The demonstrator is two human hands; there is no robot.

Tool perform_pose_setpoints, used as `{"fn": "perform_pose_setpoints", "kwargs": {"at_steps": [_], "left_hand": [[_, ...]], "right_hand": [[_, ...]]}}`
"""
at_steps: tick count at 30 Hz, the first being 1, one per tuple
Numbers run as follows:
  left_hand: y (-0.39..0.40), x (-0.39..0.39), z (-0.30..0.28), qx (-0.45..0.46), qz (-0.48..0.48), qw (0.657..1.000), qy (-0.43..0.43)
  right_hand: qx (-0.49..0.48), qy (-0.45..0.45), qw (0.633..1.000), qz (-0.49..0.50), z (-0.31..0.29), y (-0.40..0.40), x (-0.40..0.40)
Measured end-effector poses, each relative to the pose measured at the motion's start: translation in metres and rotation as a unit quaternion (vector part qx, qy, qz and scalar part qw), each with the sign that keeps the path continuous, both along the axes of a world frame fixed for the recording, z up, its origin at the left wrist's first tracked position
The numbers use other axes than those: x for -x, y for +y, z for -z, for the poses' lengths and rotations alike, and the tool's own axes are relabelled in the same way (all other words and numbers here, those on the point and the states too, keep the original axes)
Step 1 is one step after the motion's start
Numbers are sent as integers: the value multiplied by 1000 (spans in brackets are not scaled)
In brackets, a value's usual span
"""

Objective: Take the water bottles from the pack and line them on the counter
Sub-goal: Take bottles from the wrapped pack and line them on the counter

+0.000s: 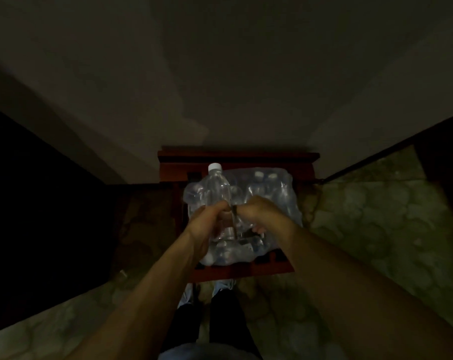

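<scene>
A shrink-wrapped pack of water bottles (272,193) lies on a red wooden stool (246,271). One clear water bottle (217,188) with a white cap stands up out of the pack's left side. My left hand (207,224) is curled round the lower part of this bottle. My right hand (261,211) is right beside it, fingers curled into the plastic wrap of the pack. The two hands touch at the knuckles. The light is dim, so the bottle's base and the tear in the wrap are hard to make out.
The stool stands against a pale wall (220,87). A patterned tiled floor (376,216) spreads to the right and below. A dark mass (38,190) fills the left side. My feet (210,289) are just in front of the stool.
</scene>
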State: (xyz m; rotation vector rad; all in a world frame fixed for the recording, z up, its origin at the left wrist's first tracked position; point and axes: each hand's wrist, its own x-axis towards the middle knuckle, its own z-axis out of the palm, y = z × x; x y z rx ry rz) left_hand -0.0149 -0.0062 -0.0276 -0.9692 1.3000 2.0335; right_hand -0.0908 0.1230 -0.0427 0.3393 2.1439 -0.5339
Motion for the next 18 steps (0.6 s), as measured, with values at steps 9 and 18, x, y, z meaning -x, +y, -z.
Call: {"fn": "perform_pose_setpoints", "kwargs": {"at_steps": [9,18], "left_hand": [[-19,10,-46,36,-99,992,69],[-24,26,-107,-6,-92,985,149]], "right_hand": [[-32,126,991,19,-96,15,-4],[195,267,915,231,-186,10,10]]}}
